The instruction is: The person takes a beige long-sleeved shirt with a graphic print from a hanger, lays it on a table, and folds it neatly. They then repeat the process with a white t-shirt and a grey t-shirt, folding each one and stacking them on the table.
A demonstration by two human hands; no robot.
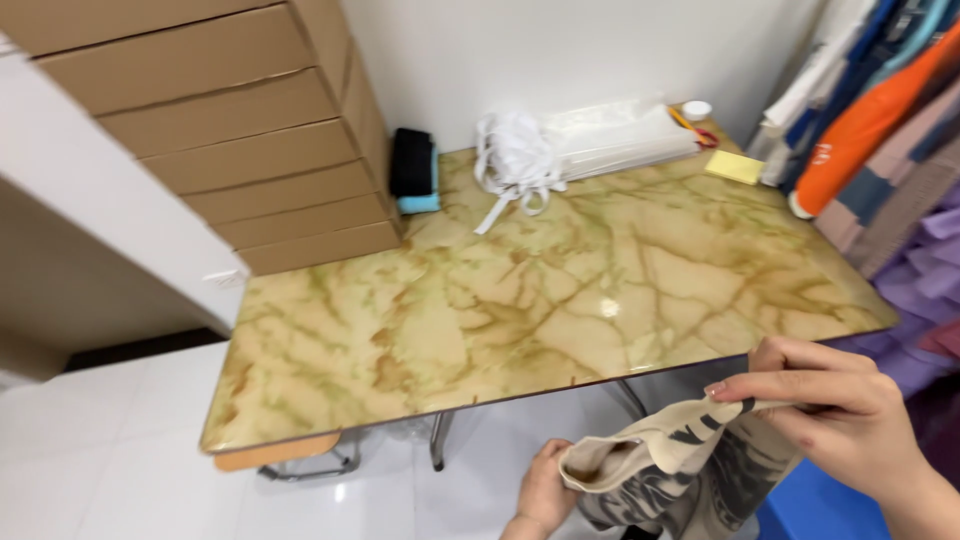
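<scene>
Marbled table (520, 300) fills mid-frame, glossy, against a white wall; stacked boxes (230, 130) upper left, white straps (515, 160) and yellow pad (735, 166) along its far edge. White floor shows lower left. Below the near edge, left hand (545, 495) and right hand (835, 415) each pinch a beige printed cloth (660, 460), seemingly a garment, stretched between them.

Both hands below near table edge, holding beige printed cloth bag (670, 465). Left hand (545, 492) grips bag's lower left opening; right hand (835, 415) pinches upper edge. Marble-pattern table (560, 300) ahead. At far edge: white strap bundle (515, 160), clear plastic packets (620, 138), yellow sticky pad (734, 166), black-blue sponge (413, 170). Cardboard boxes (240, 130) stacked left. Hanging clothes (880, 110) right.
</scene>
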